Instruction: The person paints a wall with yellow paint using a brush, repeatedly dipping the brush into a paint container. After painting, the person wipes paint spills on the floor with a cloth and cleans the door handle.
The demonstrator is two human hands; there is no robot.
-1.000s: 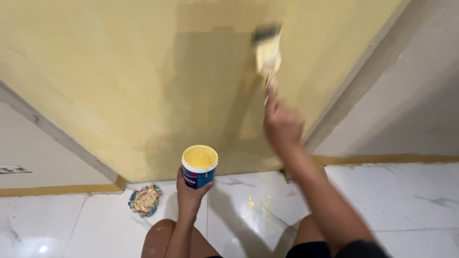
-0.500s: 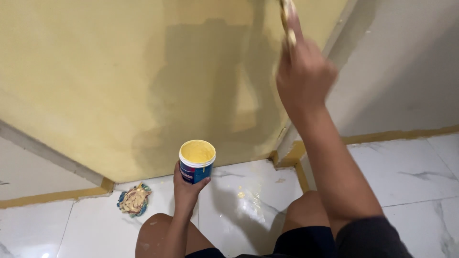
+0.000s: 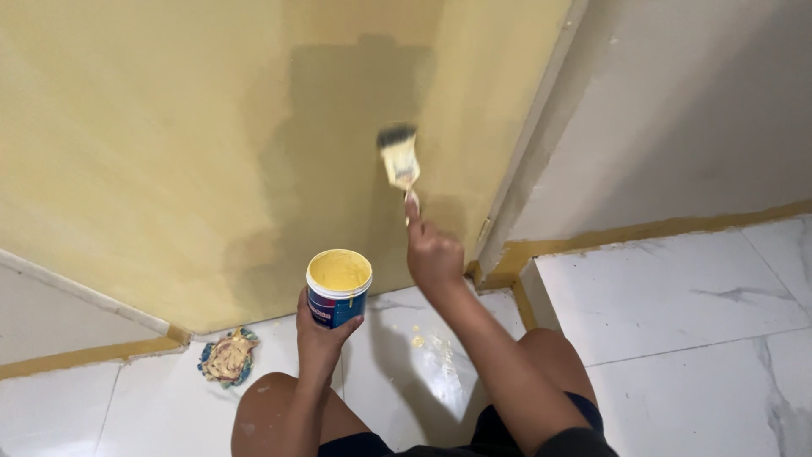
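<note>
My left hand (image 3: 320, 337) grips a small blue pot of yellow paint (image 3: 337, 288) from below and holds it upright above my left knee. My right hand (image 3: 433, 254) is closed on the handle of a flat paintbrush (image 3: 398, 157) with paint-soaked bristles pointing up. The brush lies against the yellow wall (image 3: 169, 135), inside a darker, wet-looking patch (image 3: 338, 127) just left of the wall's corner edge.
A paint-smeared rag (image 3: 226, 358) lies on the white marble floor tiles (image 3: 677, 296) by the wall's foot. Yellow drips (image 3: 419, 340) spot the tile between my knees. A grey unpainted wall (image 3: 677, 110) stands to the right, with a yellow skirting strip (image 3: 660, 228) along its base.
My right hand has swept the brush down the wall from the top of the view to mid-height. The pot in my left hand has stayed nearly still. The view has shifted slightly.
</note>
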